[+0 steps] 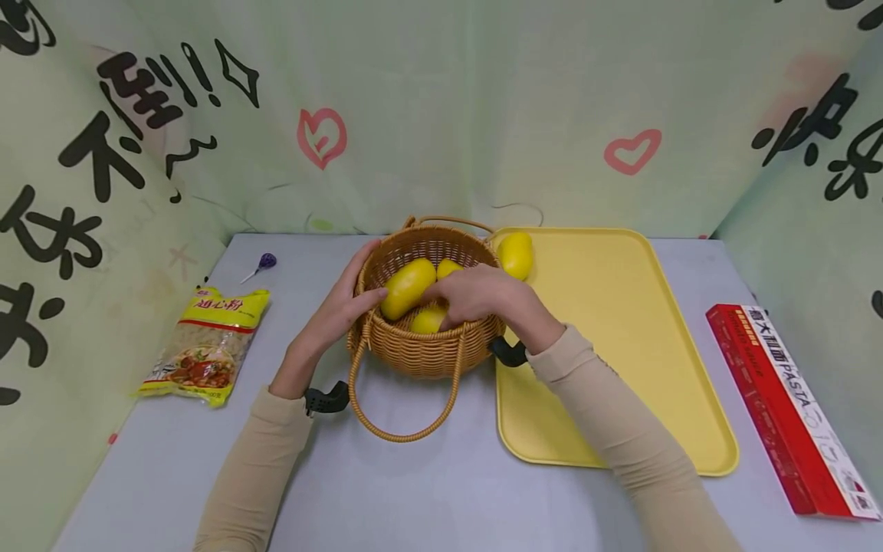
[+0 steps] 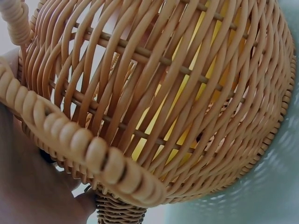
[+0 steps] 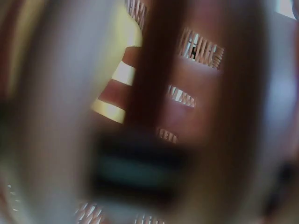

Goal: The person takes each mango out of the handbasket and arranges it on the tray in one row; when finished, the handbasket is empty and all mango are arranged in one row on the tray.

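Observation:
A round wicker basket (image 1: 421,360) stands mid-table with several yellow mangoes (image 1: 408,289) inside. On its left side, my left hand (image 1: 341,303) grips the rim, thumb hooked over the inside and fingers along the outer wall. The left wrist view shows the weave (image 2: 187,93) up close, yellow fruit showing through the gaps. My right hand (image 1: 476,295) reaches in over the right rim, with its fingers curled round the lower mango (image 1: 429,319). Fingers partly cover yellow fruit (image 3: 112,111) in the blurred right wrist view. Another mango (image 1: 515,255) lies on the yellow tray's far left corner.
The yellow tray (image 1: 600,322) lies right of the basket, under my right forearm. A red pasta box (image 1: 786,414) lies at the far right. On the left are a bag of noodles (image 1: 210,345) and a purple lollipop (image 1: 266,261). One basket handle (image 1: 407,437) hangs toward me.

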Motion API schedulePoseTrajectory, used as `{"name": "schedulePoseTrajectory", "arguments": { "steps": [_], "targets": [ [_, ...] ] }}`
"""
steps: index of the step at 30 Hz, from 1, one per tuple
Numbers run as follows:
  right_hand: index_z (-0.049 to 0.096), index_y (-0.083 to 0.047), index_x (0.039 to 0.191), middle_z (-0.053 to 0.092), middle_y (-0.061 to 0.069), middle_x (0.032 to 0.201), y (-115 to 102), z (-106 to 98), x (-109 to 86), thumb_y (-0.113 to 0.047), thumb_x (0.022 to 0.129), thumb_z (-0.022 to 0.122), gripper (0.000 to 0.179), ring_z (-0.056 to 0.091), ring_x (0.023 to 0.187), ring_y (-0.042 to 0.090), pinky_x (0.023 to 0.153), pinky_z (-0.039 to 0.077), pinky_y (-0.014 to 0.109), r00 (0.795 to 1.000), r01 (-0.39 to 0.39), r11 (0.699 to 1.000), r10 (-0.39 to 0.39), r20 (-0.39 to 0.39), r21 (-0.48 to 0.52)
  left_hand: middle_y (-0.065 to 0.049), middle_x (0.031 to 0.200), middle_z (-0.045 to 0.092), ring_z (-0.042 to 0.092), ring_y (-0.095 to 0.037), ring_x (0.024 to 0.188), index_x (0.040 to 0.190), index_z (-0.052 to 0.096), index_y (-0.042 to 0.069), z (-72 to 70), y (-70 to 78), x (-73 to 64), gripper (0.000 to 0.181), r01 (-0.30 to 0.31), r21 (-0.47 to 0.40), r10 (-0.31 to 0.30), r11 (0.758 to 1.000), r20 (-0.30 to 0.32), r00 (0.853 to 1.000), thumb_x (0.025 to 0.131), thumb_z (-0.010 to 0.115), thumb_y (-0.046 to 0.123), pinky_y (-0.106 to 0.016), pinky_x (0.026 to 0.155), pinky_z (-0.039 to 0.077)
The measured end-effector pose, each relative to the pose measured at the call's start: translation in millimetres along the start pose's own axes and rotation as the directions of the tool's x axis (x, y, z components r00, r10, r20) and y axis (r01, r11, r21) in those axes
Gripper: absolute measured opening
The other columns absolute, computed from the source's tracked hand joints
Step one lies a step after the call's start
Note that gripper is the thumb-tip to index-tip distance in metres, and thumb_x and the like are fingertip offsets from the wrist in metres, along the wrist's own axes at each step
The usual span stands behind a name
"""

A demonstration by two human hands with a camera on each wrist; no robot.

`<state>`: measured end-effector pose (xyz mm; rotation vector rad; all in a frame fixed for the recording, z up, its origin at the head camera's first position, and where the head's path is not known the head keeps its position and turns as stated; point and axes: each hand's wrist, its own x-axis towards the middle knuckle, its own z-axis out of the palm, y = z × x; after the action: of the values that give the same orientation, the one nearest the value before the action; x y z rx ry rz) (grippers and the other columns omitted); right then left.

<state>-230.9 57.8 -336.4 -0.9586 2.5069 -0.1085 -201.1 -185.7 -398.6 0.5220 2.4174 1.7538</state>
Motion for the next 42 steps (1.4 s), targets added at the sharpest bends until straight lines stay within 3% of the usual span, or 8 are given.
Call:
{"name": "schedulePoseTrajectory", "arguments": {
  "steps": [9, 19, 27, 32, 35, 42],
  "targets": [
    [0.056, -0.031, 0.142, 0.065, -0.003, 0.128, -0.2, -1.3, 5.2, -0.025, 0.091, 0.067, 0.053, 0.055, 0.107, 0.02, 0.099, 0.043, 0.046, 0.993, 0.002, 1.0, -0.004, 0.115, 0.02, 0.006, 0.167, 0.011, 0.022, -0.031, 0.152, 0.16, 0.013, 0.033, -0.6, -0.3, 0.9, 0.078, -0.005, 0.002, 0.005, 1.0, 0.002, 1.0, 0.095, 0.055, 0.028, -0.062, 0.116, 0.028],
    [0.055, -0.023, 0.144, 0.063, 0.0, 0.125, 1.5, -1.0, 9.5, -0.006, 0.091, 0.057, 0.056, 0.05, 0.099, 0.021, 0.084, 0.038, 0.034, 0.978, 0.007, 0.998, -0.021, 0.207, 0.066, 0.009, 0.166, 0.013, 0.023, -0.028, 0.152, 0.159, 0.014, 0.035, 1.3, 0.3, 0.0, 0.076, -0.016, -0.006, 0.016, 1.0, -0.005, 1.0, 0.095, 0.055, 0.029, -0.061, 0.117, 0.029],
    [0.056, -0.019, 0.143, 0.06, 0.003, 0.132, 0.3, -1.4, 10.0, -0.004, 0.092, 0.054, 0.053, 0.049, 0.106, 0.022, 0.092, 0.041, 0.034, 0.968, -0.001, 0.995, -0.024, 0.249, 0.099, 0.008, 0.166, 0.013, 0.022, -0.028, 0.152, 0.16, 0.014, 0.033, 0.5, -2.4, 1.6, 0.077, -0.022, 0.004, 0.022, 1.0, -0.007, 1.0, 0.095, 0.055, 0.028, -0.062, 0.117, 0.027],
    [0.055, -0.021, 0.143, 0.061, 0.002, 0.128, 1.7, -0.2, 12.2, -0.004, 0.09, 0.057, 0.056, 0.049, 0.103, 0.021, 0.089, 0.04, 0.034, 0.975, 0.027, 0.997, -0.042, 0.218, 0.071, 0.004, 0.167, 0.013, 0.021, -0.031, 0.153, 0.16, 0.014, 0.029, 0.7, -3.5, 1.5, 0.078, -0.029, 0.002, 0.029, 1.0, -0.003, 1.0, 0.095, 0.055, 0.027, -0.063, 0.117, 0.026],
    [0.06, -0.021, 0.138, 0.063, 0.002, 0.116, 2.0, 0.2, 13.1, -0.004, 0.087, 0.059, 0.053, 0.05, 0.096, 0.021, 0.084, 0.039, 0.033, 0.982, 0.075, 0.995, -0.084, 0.171, 0.059, 0.005, 0.167, 0.013, 0.021, -0.03, 0.153, 0.159, 0.014, 0.034, 0.5, -3.1, 0.9, 0.076, -0.025, 0.004, 0.025, 1.0, -0.004, 1.0, 0.095, 0.055, 0.028, -0.063, 0.117, 0.026],
    [0.062, -0.023, 0.131, 0.062, -0.001, 0.099, 0.9, 0.1, 11.2, -0.007, 0.083, 0.066, 0.05, 0.052, 0.088, 0.019, 0.079, 0.042, 0.032, 0.99, 0.123, 0.986, -0.129, 0.053, 0.114, 0.008, 0.166, 0.014, 0.022, -0.029, 0.152, 0.16, 0.015, 0.033, 0.3, -1.9, -0.4, 0.076, -0.015, -0.001, 0.015, 1.0, -0.008, 1.0, 0.095, 0.055, 0.03, -0.061, 0.117, 0.028]
  ]
}}
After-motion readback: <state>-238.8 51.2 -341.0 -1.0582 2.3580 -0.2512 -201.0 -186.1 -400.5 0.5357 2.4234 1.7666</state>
